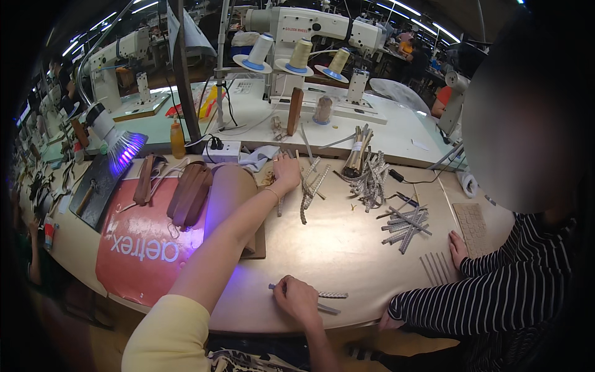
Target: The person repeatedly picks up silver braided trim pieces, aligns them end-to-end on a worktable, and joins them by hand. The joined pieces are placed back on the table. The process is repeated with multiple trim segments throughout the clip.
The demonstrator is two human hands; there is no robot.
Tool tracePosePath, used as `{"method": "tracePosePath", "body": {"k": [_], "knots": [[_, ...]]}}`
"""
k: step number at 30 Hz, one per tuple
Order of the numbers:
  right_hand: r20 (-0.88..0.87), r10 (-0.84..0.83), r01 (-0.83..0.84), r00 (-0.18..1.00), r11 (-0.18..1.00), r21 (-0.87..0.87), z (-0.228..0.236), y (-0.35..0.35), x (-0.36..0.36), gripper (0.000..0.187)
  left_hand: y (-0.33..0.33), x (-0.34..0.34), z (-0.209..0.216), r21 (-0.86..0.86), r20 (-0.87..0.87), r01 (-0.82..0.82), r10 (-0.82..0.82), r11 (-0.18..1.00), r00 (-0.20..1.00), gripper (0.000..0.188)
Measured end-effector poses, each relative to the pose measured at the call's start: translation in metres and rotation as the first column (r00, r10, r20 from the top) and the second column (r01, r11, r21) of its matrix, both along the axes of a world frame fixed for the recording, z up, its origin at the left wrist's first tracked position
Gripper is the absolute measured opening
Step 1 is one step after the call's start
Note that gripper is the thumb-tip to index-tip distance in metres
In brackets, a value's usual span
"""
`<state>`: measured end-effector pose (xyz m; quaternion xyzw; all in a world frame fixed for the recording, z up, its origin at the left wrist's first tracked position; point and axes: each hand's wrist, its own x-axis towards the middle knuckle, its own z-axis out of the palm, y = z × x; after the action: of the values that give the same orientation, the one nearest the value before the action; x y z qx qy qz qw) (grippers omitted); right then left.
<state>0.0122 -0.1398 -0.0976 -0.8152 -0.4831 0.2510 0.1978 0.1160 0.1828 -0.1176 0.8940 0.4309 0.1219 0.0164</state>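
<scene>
The person's right hand (299, 299), at the near edge of the surface (353, 254), is curled, fingers bent down over narrow work. A braided strip (333, 295) and a grey strip (328, 309) extend to its right; a dark end (271, 286) emerges to its left. Whether the fingers pinch or merely press cannot be told. The left hand (286, 171) reaches to the far side, loosely bent, beside small tan pieces (270, 178); its fingertips are partly hidden, so any hold is uncertain. Just right of it lie loose braids (314, 193), with a tangled pile (372, 183) farther right and crossed strips (406, 227) nearer. A co-worker's hand (457, 249) rests beside a row of thin strips (437, 268).

Probable faults: the near strips may slide or part if the right hand eases its pressure while the left is extended; the left wrist or forearm may drag the neighbouring braids when drawn back; a sweep of the co-worker's striped sleeve (483, 307) may disorder the row.
</scene>
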Motion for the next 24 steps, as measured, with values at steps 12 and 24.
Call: {"method": "tracePosePath", "body": {"k": [12, 24], "knots": [[-0.011, -0.016, 0.016, 1.000, 1.000, -0.008, -0.001, -0.001, 0.001, 0.027, -0.030, -0.173, 0.145, -0.460, 0.887, 0.624, 0.289, 0.631, 0.361, 0.018], [0.073, 0.003, -0.005, 0.997, 0.999, 0.040, 0.001, -0.005, -0.005, 0.022, -0.045, -0.350, 0.113, -0.593, 0.805, 0.377, 0.529, 0.711, 0.268, 0.019]]}}
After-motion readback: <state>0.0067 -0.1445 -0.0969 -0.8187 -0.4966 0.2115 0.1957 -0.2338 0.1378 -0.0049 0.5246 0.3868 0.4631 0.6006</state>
